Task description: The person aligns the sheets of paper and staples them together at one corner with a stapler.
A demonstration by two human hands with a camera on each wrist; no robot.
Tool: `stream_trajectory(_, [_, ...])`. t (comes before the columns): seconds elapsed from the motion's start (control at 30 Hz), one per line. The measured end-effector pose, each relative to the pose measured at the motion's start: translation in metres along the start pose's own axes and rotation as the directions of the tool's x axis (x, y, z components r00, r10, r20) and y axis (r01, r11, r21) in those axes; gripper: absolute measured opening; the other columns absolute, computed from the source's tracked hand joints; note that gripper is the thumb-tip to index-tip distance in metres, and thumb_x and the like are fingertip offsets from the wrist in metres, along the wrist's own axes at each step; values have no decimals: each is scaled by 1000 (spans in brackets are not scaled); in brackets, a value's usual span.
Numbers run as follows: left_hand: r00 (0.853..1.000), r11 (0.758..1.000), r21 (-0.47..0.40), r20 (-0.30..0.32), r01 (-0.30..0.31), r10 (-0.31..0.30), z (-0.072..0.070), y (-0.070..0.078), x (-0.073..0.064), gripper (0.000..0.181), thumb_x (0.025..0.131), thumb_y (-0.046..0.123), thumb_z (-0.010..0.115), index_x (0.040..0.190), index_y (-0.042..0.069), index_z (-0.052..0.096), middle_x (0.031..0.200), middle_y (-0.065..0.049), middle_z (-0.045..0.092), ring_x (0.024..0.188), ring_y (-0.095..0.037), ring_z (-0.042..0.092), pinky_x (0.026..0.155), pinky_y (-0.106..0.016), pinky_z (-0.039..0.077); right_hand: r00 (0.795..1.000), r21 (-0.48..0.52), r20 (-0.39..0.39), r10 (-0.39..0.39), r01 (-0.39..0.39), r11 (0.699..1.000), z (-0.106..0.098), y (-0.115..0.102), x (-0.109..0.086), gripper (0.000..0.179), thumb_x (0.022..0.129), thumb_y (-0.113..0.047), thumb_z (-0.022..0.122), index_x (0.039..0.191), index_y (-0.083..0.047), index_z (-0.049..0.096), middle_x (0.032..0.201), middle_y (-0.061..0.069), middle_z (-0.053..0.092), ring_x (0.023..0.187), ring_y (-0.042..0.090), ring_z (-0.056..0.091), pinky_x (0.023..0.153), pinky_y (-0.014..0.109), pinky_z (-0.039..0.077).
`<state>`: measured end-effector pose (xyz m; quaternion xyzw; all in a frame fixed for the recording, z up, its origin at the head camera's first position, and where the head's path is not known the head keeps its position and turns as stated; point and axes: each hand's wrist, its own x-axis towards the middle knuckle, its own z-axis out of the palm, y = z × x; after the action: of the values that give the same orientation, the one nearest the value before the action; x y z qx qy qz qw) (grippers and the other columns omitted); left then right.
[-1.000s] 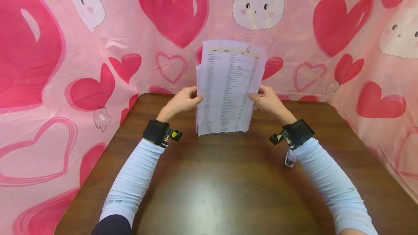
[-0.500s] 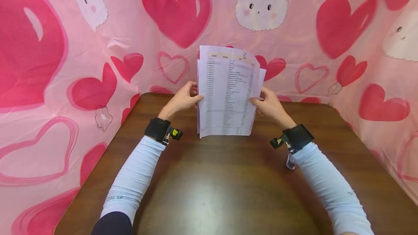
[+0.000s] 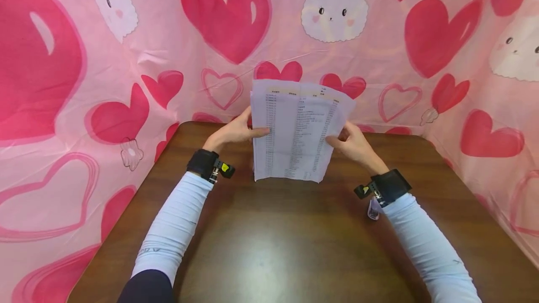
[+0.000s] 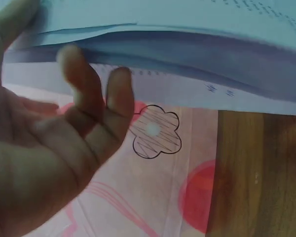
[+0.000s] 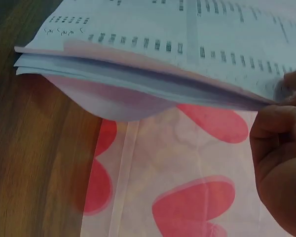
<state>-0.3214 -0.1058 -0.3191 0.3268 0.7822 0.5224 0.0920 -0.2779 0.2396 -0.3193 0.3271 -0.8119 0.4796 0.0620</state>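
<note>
A stack of printed papers [image 3: 290, 130] stands upright over the far part of the table, its front sheet covered in rows and columns of text. My left hand [image 3: 237, 130] holds the stack's left edge, thumb across the front sheet and fingers behind. In the left wrist view the sheets bow apart near the curled fingers [image 4: 121, 94]. At the right edge, my right hand [image 3: 355, 144] pinches the sheets between thumb and fingers. The right wrist view shows several layered sheets [image 5: 138, 79], with one sagging below the others.
A small light-purple stapler [image 3: 373, 210] lies on the brown wooden table [image 3: 261, 237], partly hidden by the right forearm. A pink cloth [image 3: 160, 27] with hearts and rabbits hangs around the table's back and sides.
The papers have come down, and their upper right corner fans outward to the right. My left thumb reaches further over the front sheet; my right hand sits slightly lower.
</note>
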Motion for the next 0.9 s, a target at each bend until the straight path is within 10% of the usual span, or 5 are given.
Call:
stream_trajectory(0.43, [985,983,123,-124,137,-122,5,-10,-3,48,92,29,68,138,21,53,121,-9,66,99,-28,61,75,-34,48,999,45,43,7,-9,999,-8,27,0,43,92,-8,64,135,-9,56,127,17,64,100,23,72,80,33,58])
stream_trajectory(0.9, [996,993,105,-82,49,-41,6,0,-2,48,90,30,70,134,21,53,122,-6,67,100,-25,70,89,-45,55,998,165,67,1,-12,986,6,25,4,62,90,0,64,144,-18,39,138,10,55,116,28,64,91,50,54])
